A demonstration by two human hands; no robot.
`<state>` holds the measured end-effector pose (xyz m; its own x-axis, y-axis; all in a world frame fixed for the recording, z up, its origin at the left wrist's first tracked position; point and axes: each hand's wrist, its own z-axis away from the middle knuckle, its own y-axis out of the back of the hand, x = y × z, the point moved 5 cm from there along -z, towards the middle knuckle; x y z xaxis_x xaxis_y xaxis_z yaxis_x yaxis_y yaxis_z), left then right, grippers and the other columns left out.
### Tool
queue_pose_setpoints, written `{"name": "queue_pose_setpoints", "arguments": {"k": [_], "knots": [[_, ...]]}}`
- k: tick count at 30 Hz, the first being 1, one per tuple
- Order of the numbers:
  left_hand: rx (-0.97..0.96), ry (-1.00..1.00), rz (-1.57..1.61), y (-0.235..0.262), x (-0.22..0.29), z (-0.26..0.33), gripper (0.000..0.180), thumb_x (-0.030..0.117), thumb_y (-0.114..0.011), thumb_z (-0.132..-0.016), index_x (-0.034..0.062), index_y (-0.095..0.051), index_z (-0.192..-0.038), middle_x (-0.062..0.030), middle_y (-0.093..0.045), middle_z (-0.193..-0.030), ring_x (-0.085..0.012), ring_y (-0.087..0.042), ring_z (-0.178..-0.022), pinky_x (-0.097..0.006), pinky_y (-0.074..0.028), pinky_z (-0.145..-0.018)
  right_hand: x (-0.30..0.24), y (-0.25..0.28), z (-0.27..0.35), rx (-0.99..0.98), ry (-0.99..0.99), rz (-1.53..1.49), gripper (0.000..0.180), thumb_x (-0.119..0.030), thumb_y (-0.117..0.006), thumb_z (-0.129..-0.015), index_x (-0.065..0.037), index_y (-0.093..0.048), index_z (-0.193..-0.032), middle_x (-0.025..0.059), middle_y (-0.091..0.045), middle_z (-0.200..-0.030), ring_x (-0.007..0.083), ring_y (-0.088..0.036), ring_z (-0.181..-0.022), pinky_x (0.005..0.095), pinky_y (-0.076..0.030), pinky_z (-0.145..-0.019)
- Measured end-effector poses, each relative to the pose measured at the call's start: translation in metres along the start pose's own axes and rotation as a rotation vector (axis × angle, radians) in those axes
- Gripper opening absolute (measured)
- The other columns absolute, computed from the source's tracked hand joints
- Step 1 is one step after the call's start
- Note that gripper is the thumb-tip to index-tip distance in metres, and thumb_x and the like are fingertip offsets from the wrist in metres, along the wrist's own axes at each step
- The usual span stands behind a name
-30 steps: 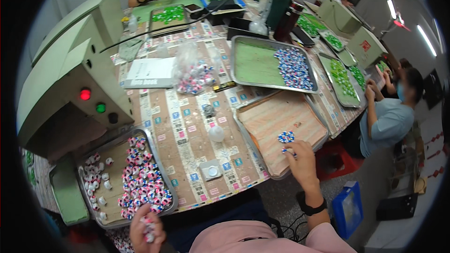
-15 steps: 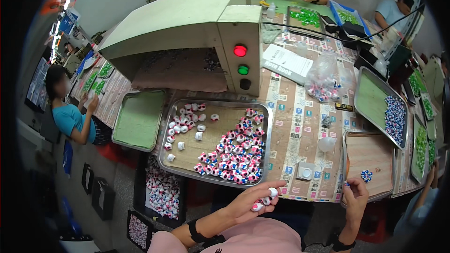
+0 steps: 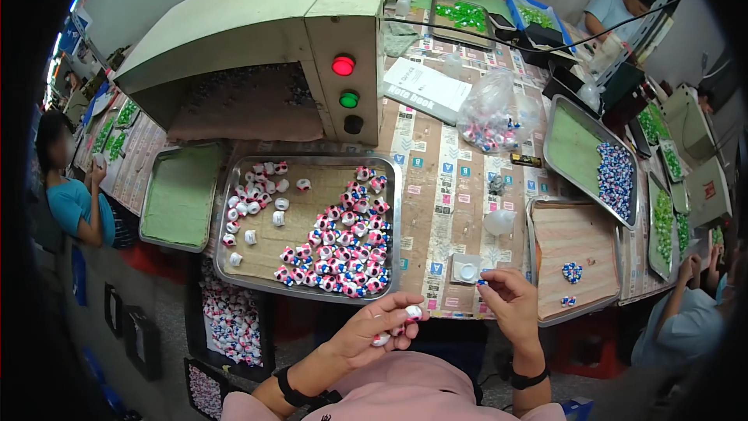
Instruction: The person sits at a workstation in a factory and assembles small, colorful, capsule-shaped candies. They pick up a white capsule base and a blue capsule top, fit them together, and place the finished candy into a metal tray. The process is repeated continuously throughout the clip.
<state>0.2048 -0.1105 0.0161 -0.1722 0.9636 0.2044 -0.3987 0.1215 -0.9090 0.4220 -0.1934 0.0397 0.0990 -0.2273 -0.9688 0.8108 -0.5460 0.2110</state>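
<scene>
My left hand (image 3: 372, 333) is closed around several small white-and-pink figure pieces (image 3: 380, 339), with one white piece (image 3: 413, 313) held up at the thumb and fingertips. Beside a small square holder with a round white dish (image 3: 467, 271), my right hand (image 3: 510, 302) pinches a tiny blue piece (image 3: 482, 282). In front of me to the left lies a metal tray (image 3: 396, 218). White-and-pink pieces (image 3: 253, 196) sit on its left side, and pieces with blue parts added (image 3: 343, 245) crowd its right side. A paper-lined tray (image 3: 545, 316) on the right holds small blue-and-white parts (image 3: 573, 272).
A large machine (image 3: 343, 27) with red and green lights stands behind the tray. A green-lined tray (image 3: 179, 195) is at left, and another tray (image 3: 573, 136) tilts at right. Nearby are a notebook (image 3: 427, 90), a plastic bag (image 3: 499, 101) and dark bins (image 3: 269, 327). Other people work around.
The whole view has swung to the right. My right hand has moved from the paper-lined tray leftward to the small dish. A white piece now stands up at my left fingertips.
</scene>
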Motion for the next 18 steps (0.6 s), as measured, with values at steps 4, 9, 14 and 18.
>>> {"name": "queue_pose_setpoints", "arguments": {"k": [4, 9, 14, 18], "knots": [[0.048, -0.001, -0.004, 0.004, -0.001, 0.002, 0.030, 0.011, -0.052, -0.097, 0.0011, -0.051, -0.126, -0.0155, -0.059, -0.116, -0.0176, -0.061, -0.091, -0.029, -0.055, -0.075, -0.006, 0.000, -0.003, 0.019, 0.127, 0.201, 0.017, 0.002, -0.069, -0.080, 0.003, -0.068, -0.096, 0.0074, -0.060, -0.093, 0.0100, -0.062, -0.072, 0.0202, -0.051, -0.056], [0.021, 0.015, -0.112, 0.003, -0.005, -0.001, 0.032, 0.010, -0.052, -0.097, -0.0005, -0.051, -0.127, -0.0085, -0.059, -0.112, -0.0129, -0.062, -0.093, -0.026, -0.055, -0.079, -0.017, -0.008, -0.009, 0.010, 0.265, 0.374, 0.017, 0.003, -0.068, -0.078, 0.000, -0.069, -0.095, 0.0096, -0.062, -0.089, 0.0147, -0.062, -0.068, 0.0245, -0.050, -0.057], [-0.004, 0.018, -0.090, 0.002, -0.006, -0.001, 0.037, 0.013, -0.053, -0.097, -0.0005, -0.048, -0.131, -0.0066, -0.059, -0.109, -0.0120, -0.061, -0.094, -0.025, -0.055, -0.079, -0.012, -0.019, -0.018, -0.005, 0.366, 0.542, 0.015, 0.000, -0.070, -0.076, -0.001, -0.069, -0.091, 0.0102, -0.065, -0.085, 0.0190, -0.062, -0.070, 0.0277, -0.050, -0.061], [0.014, 0.013, -0.077, 0.006, -0.008, -0.001, 0.038, 0.015, -0.053, -0.098, 0.0003, -0.048, -0.132, -0.0062, -0.059, -0.108, -0.0123, -0.062, -0.093, -0.025, -0.055, -0.078, -0.007, -0.022, -0.020, -0.012, 0.425, 0.627, 0.012, -0.001, -0.071, -0.075, -0.001, -0.068, -0.087, 0.0109, -0.065, -0.084, 0.0223, -0.062, -0.070, 0.0304, -0.049, -0.059]]}}
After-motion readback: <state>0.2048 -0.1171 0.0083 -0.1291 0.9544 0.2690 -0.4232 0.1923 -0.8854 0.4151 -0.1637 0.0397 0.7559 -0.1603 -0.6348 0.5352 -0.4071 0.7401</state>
